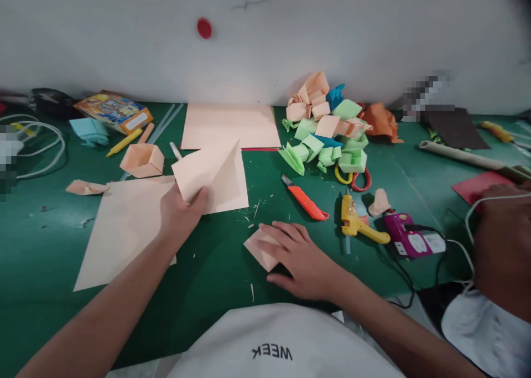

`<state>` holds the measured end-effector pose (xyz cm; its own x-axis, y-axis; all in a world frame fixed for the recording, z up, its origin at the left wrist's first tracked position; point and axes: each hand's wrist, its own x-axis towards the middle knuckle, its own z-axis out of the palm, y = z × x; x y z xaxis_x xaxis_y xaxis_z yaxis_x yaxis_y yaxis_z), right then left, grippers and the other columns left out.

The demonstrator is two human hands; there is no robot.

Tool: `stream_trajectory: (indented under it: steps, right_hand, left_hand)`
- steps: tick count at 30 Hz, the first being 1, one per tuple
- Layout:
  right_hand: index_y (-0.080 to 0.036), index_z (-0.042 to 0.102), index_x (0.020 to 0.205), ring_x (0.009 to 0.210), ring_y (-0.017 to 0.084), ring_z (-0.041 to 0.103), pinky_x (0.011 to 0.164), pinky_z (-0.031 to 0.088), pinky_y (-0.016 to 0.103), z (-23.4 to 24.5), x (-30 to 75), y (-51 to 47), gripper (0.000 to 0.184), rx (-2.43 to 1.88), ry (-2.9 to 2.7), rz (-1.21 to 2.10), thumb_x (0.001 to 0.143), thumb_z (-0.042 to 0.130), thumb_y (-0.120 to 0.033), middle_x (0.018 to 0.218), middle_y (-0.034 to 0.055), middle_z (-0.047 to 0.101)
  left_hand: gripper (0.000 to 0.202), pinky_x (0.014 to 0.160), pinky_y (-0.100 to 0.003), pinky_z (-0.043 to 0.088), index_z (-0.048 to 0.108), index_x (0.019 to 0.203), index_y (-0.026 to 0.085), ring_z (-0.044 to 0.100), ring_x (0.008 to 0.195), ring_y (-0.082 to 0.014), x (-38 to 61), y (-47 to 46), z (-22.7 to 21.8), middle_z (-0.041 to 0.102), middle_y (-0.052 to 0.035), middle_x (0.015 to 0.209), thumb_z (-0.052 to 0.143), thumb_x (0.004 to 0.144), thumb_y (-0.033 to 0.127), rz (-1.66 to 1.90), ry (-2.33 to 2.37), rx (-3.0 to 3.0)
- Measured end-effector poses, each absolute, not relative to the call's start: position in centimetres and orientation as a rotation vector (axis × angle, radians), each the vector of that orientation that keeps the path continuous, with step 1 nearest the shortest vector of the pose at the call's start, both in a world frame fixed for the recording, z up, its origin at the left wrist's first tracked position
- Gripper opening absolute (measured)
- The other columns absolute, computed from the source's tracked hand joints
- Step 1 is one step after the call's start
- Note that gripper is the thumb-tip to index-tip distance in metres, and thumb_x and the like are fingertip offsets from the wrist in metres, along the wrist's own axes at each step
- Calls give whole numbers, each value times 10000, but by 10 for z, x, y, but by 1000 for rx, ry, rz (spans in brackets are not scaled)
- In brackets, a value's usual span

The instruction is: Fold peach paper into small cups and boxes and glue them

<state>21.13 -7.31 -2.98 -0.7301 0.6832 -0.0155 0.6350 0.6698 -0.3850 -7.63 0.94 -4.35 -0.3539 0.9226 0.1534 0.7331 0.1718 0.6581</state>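
My left hand (182,212) pinches a folded sheet of peach paper (211,173) between thumb and fingers, its upper flap lifted to a point. Beneath that wrist lies a large peach sheet (124,228) on the green table (215,289). My right hand (294,256) rests with fingers spread on a small folded peach paper piece (262,249), pressing it against the table. Beyond the right hand lie an orange utility knife (305,198) and a yellow glue gun (357,223). An open peach paper box (143,161) sits to the left, beyond the large sheet.
Folded green and peach paper pieces (327,129) are heaped by the wall, near scissors (360,180). A purple power adapter (410,237) with cords sits at right, beside another person's arm (501,245). A crayon box (116,111) and yellow marker (124,142) lie back left.
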Motion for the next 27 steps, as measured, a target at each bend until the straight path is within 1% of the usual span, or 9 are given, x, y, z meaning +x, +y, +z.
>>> stream_trajectory:
  steps: [3, 7, 9, 12, 16, 19, 22, 24, 27]
  right_hand:
    - [-312, 314, 1587, 1532, 389, 189, 1169, 232, 646, -37, 211, -101, 762, -1117, -2856, 528, 931, 598, -577, 1694, 107, 216]
    - [-411, 258, 1594, 1554, 412, 109, 1171, 171, 684, -47, 198, -115, 726, -1032, -2859, 485, 956, 467, -688, 1716, 80, 100]
    - [-398, 298, 1583, 1557, 403, 106, 1186, 151, 672, -51, 186, -110, 681, -1089, -2818, 456, 977, 416, -683, 1714, 82, 119]
    - [-371, 348, 1568, 1556, 383, 141, 1211, 143, 639, -55, 164, -88, 603, -1259, -2722, 401, 1013, 407, -600, 1705, 75, 182]
    - [-272, 370, 1570, 1542, 386, 194, 1226, 176, 614, -57, 142, -48, 622, -1318, -2628, 349, 1016, 429, -549, 1625, 102, 392]
    - [-179, 511, 1473, 1539, 376, 218, 1234, 216, 584, -59, 133, -26, 557, -1288, -2597, 305, 1027, 433, -504, 1592, 144, 435]
    - [-159, 625, 1344, 1537, 359, 242, 1247, 221, 549, -63, 130, -13, 457, -1233, -2601, 270, 1049, 409, -433, 1600, 151, 419]
    - [-166, 617, 1359, 1537, 336, 253, 1252, 217, 530, -67, 127, -6, 439, -1234, -2590, 280, 1060, 384, -389, 1596, 138, 429]
    - [-132, 497, 1480, 1528, 300, 285, 1245, 235, 505, -72, 122, 11, 483, -1299, -2549, 310, 1057, 372, -328, 1583, 149, 447]
  left_hand:
    - [491, 784, -378, 586, 680, 1203, 128, 718, 970, -314, -78, 11, -47, 770, -119, 1061, 668, 826, 442, 983, 2133, 1626]
    - [471, 807, -358, 588, 690, 1189, 175, 732, 969, -313, -81, 13, -54, 782, -97, 1011, 658, 801, 439, 1004, 2071, 1716]
    - [480, 815, -356, 587, 688, 1191, 175, 733, 981, -317, -82, 13, -56, 783, -100, 1018, 650, 795, 444, 1008, 2052, 1739]
    - [482, 800, -355, 590, 691, 1185, 172, 737, 970, -315, -83, 12, -56, 784, -105, 1018, 639, 804, 462, 1014, 2053, 1726]
    - [483, 782, -362, 593, 690, 1190, 165, 737, 966, -315, -85, 11, -53, 781, -118, 1036, 619, 826, 474, 1037, 2074, 1678]
    - [484, 792, -368, 592, 694, 1176, 154, 730, 990, -323, -86, 12, -50, 775, -133, 1061, 621, 823, 476, 1046, 2095, 1638]
    - [474, 809, -376, 589, 704, 1150, 157, 727, 1001, -328, -87, 13, -49, 773, -137, 1068, 636, 810, 479, 1041, 2104, 1604]
    - [476, 804, -380, 589, 708, 1139, 155, 725, 1005, -335, -87, 13, -49, 771, -142, 1071, 642, 802, 485, 1035, 2108, 1583]
    - [503, 787, -388, 592, 699, 1159, 142, 722, 1008, -344, -88, 14, -48, 767, -155, 1084, 643, 800, 489, 1035, 2117, 1547]
